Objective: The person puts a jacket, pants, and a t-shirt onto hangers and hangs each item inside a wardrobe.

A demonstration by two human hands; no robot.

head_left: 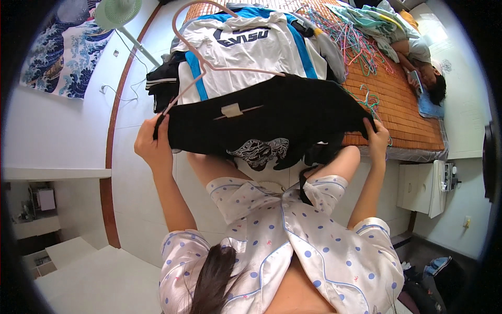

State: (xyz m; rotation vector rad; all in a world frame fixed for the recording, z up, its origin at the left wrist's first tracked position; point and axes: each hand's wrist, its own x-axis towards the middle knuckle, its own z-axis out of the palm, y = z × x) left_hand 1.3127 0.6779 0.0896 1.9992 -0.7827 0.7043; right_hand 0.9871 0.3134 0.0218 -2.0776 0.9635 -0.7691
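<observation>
A black top (pixel 219 125) with a white graphic print and a small pale label is stretched wide above my knees. My left hand (pixel 152 142) pinches its left end, right where one arm of the pink hanger (pixel 205 67) comes down. Whether those fingers also grip the hanger's tip, I cannot tell. The hanger's other arm runs behind the top's upper edge, and its hook curves up toward the far side. At the right end, my right hand (pixel 378 137) is closed on a corner of the black fabric.
Ahead, a pile of clothes with a white and blue shirt (pixel 240 57) on top lies on the bed mat (pixel 418 131). Beyond it are tangled coloured hangers (pixel 361 44). A person (pixel 426 73) lies at far right holding a phone. A green fan (pixel 119 13) stands far left.
</observation>
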